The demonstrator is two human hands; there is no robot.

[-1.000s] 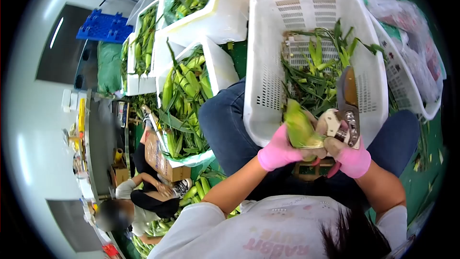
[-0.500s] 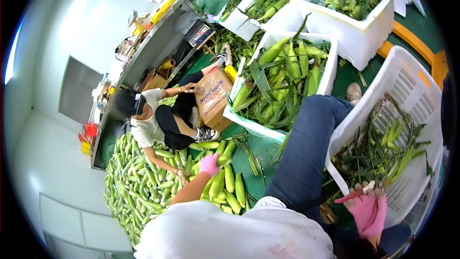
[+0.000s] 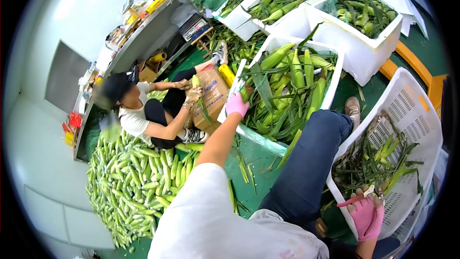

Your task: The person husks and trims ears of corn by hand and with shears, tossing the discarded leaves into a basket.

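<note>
Head-worn view; faces forward and down; close

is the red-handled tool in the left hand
No, the right hand holds the red-handled tool; the left hand is at the foam box.

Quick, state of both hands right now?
Left hand: at a corn ear in the foam box; grip can't be told.
Right hand: holding red-handled cutters.

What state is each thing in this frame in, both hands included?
Left hand: gloved, at the edge of the nearest foam box, grip unclear.
Right hand: gloved, holding the red-handled tool.
Red-handled tool: held; open or closed unclear.
Nearest foam box: open, filled with corn.
White basket: open, leaf scraps inside.
Corn pile: loose, heaped.
</note>
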